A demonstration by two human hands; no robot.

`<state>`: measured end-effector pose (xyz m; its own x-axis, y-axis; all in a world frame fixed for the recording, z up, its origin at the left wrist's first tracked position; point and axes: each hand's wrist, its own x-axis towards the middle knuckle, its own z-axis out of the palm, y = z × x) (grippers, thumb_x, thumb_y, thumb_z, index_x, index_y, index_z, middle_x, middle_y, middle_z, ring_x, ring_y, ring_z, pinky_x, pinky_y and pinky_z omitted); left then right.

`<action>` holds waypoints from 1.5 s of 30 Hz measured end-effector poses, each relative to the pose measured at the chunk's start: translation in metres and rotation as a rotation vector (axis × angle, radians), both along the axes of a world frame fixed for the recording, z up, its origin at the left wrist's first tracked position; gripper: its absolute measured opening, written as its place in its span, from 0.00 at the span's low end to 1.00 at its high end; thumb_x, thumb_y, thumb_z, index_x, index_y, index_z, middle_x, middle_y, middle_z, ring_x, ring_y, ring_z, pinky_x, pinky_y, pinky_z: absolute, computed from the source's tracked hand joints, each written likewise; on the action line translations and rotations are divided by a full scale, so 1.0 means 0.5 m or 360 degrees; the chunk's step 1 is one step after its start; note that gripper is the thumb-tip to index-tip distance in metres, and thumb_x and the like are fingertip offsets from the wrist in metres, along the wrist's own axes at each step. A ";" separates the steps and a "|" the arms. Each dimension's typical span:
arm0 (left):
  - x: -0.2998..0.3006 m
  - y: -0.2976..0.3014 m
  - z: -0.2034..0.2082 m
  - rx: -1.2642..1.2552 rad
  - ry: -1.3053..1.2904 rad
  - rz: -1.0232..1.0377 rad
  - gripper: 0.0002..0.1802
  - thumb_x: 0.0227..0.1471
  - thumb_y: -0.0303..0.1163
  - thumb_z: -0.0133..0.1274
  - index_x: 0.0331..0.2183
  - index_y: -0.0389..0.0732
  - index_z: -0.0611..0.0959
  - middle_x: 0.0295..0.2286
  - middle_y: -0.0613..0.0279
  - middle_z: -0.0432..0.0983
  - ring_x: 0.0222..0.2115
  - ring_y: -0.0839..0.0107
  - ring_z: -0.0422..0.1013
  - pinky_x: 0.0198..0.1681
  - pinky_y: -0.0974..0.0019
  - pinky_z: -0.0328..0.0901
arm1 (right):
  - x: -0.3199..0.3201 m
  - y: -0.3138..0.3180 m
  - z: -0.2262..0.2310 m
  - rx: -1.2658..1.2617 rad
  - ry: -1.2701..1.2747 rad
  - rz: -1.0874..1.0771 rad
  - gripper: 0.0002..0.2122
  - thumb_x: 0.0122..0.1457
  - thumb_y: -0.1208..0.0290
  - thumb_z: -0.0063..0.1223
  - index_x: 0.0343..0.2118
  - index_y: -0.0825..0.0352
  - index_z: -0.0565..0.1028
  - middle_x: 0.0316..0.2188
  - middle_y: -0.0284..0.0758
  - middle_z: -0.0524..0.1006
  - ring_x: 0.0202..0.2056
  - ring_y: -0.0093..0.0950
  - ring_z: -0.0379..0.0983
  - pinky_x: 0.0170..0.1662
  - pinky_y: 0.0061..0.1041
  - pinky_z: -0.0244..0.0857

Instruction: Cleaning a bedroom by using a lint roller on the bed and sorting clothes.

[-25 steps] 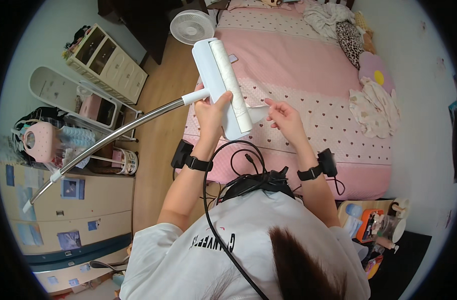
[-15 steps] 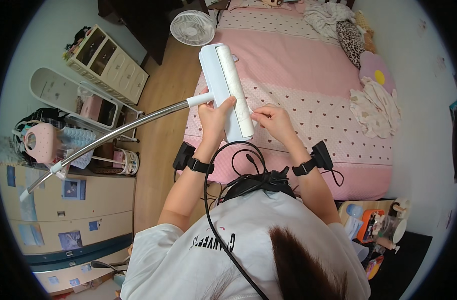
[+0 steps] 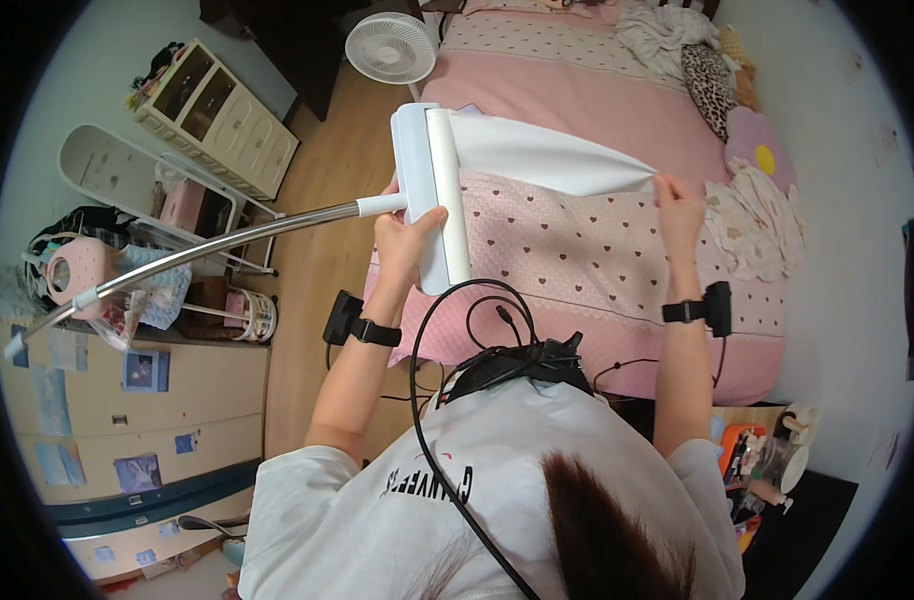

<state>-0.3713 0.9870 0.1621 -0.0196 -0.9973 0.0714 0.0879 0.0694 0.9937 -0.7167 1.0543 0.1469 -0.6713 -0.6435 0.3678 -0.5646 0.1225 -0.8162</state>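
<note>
At the left edge of the frame began the metal pole [image 3: 227,240] of a lint roller, slanting up to the right across a pink handled container [image 3: 79,262]. Below it stood a cream cupboard [image 3: 202,390] with bluish pictures on its doors; above it, in the upper left, were an oval-topped mirror [image 3: 102,160] and a cream cabinet [image 3: 239,120]. A white fan [image 3: 392,45] stood at the top, left of the bed [image 3: 577,275].

Left of the frame's centre, the left hand [image 3: 402,245] was closed around the lint roller [image 3: 412,185] where pole met head, its thumb lying across the front and its other fingers mostly hidden behind. The white roll [image 3: 447,190] stood nearly upright along the head's right side. From its upper part a white sheet [image 3: 557,155] ran rightward above the pink bed, narrowing to a gathered corner. Right of centre, the right hand [image 3: 681,210] had that corner pinched in its fingertips, the fingers curled in with no visible gap. Both wrists wore black straps. At the upper right lay a purple flower-shaped cushion [image 3: 749,138] and, below it, a rumpled pale cloth [image 3: 752,220].
</note>
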 end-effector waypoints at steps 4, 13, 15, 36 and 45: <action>0.019 -0.004 -0.018 0.0074 -0.0071 -0.0058 0.36 0.32 0.18 0.57 0.46 0.27 0.61 0.35 0.52 0.70 0.31 0.71 0.70 0.35 0.71 0.66 | -0.097 0.042 0.022 -0.0109 0.0074 -0.0142 0.11 0.50 0.66 0.52 0.29 0.70 0.76 0.15 0.30 0.71 0.17 0.16 0.64 0.23 0.17 0.59; 0.014 -0.043 -0.180 0.0303 -0.0013 0.0163 0.29 0.32 0.18 0.57 0.41 0.29 0.66 0.31 0.54 0.71 0.29 0.70 0.70 0.32 0.70 0.67 | -0.233 0.169 -0.049 -0.0348 -0.0820 -0.0284 0.11 0.52 0.69 0.50 0.36 0.70 0.73 0.22 0.28 0.69 0.23 0.16 0.64 0.28 0.15 0.65; -0.022 -0.042 -0.252 0.0349 0.0054 0.0257 0.25 0.33 0.17 0.56 0.39 0.29 0.68 0.30 0.54 0.72 0.28 0.69 0.71 0.31 0.69 0.67 | -0.233 0.194 -0.046 -0.0527 -0.1083 -0.0544 0.12 0.52 0.70 0.50 0.38 0.71 0.71 0.23 0.29 0.69 0.24 0.16 0.64 0.31 0.15 0.64; -0.587 -0.165 -0.577 0.0914 0.0741 0.0120 0.21 0.41 0.24 0.55 0.40 0.31 0.69 0.35 0.53 0.70 0.35 0.66 0.68 0.37 0.66 0.65 | -0.371 0.256 0.019 -0.0307 -0.0953 -0.0672 0.07 0.53 0.70 0.49 0.31 0.68 0.71 0.21 0.26 0.68 0.22 0.13 0.63 0.24 0.11 0.62; -0.601 -0.147 -0.562 0.1256 0.0914 -0.1072 0.50 0.45 0.61 0.41 0.56 0.39 0.40 0.54 0.43 0.45 0.55 0.56 0.47 0.57 0.55 0.36 | -0.333 0.179 -0.034 0.0035 -0.0735 -0.0520 0.07 0.53 0.69 0.50 0.29 0.67 0.73 0.18 0.25 0.68 0.20 0.13 0.61 0.23 0.11 0.61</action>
<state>-0.6716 0.9133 -0.1189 -0.7231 -0.5706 -0.3892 0.3194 -0.7759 0.5440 -0.8834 1.1437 0.1301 -0.9249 -0.3795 -0.0225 -0.0794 0.2506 -0.9648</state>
